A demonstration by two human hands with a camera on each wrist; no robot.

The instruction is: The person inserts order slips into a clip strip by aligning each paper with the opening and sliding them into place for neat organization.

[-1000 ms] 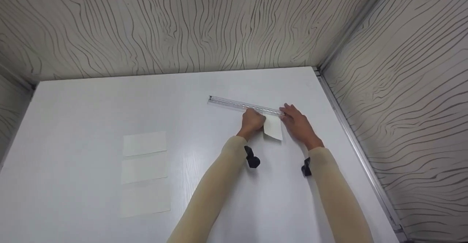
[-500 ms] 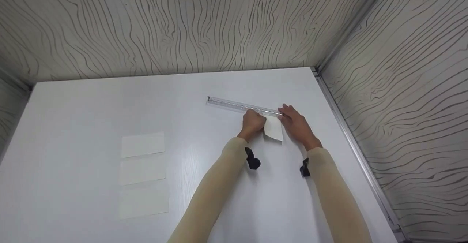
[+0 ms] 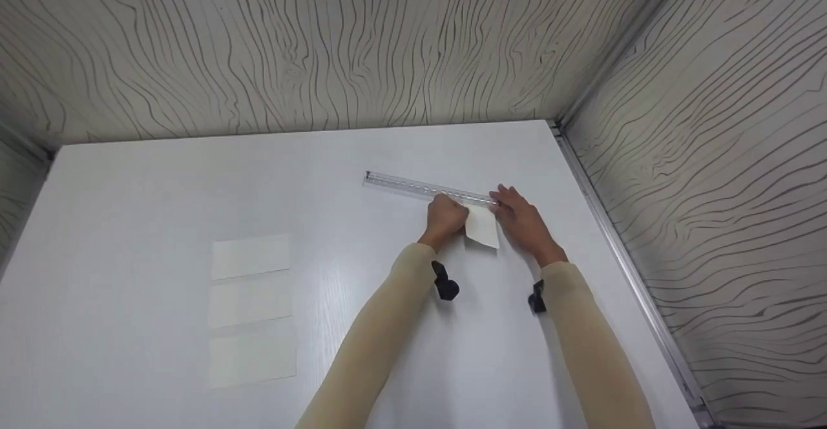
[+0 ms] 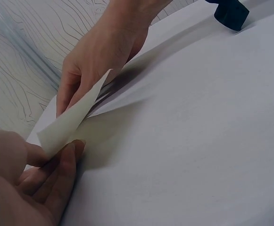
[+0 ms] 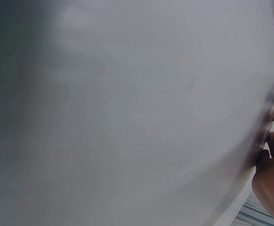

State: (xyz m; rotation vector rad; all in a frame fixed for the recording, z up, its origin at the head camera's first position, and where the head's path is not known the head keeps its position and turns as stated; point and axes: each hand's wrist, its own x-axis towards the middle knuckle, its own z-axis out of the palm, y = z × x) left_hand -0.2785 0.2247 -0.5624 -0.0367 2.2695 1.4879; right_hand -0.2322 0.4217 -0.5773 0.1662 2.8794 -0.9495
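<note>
A small cream piece of paper lies between the two hands, its near edge lifted off the table. At its left side my left hand pinches it between thumb and curled fingers; the left wrist view shows the paper bent upward over the fingertips. A clear plastic ruler lies slanted along the far edge of the paper. My right hand rests on the ruler's right end, fingers extended across it, pressing it down. Only part of the right hand enters the right wrist view, at its right edge.
Three cream paper rectangles lie in a column on the white table at the left. A wood-grain patterned wall stands behind the table, another at the right with a metal rail. Black wrist devices hang below the sleeves.
The head view has shifted slightly, moving the scene a little to the left. Both hands keep their places on the paper and the ruler.
</note>
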